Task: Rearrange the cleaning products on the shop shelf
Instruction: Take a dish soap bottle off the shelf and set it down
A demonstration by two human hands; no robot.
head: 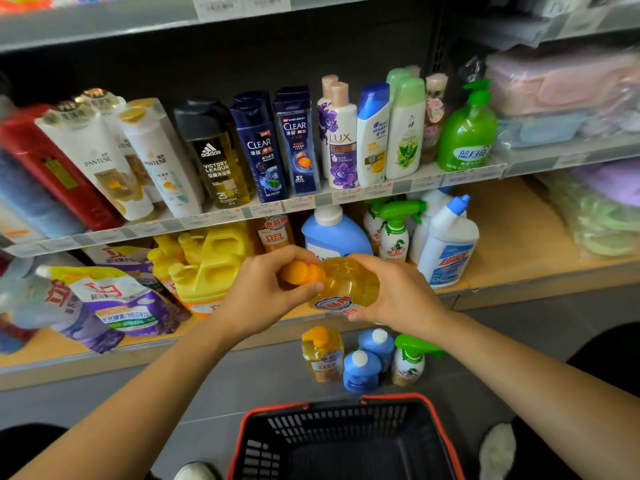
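Both hands hold a yellow dish-soap bottle (349, 284) with an orange cap in front of the lower shelf (512, 271). My left hand (266, 292) curls around the cap end. My right hand (391, 292) grips the bottle's body. Behind it on the shelf stand a blue detergent bottle (334, 233), green-trigger spray bottles (394, 230), white toilet-cleaner bottles (446, 247), yellow jugs (207, 261) and refill pouches (110, 303). On the floor below stand another yellow dish-soap bottle (322, 355), two blue bottles (362, 370) and a spray bottle (410, 360).
A black shopping basket with a red rim (346, 441) sits on the grey floor just in front of me. The upper shelf (311, 200) carries shampoo and body-wash bottles. Packed cloths fill the shelves at the right. My shoes show at the bottom edge.
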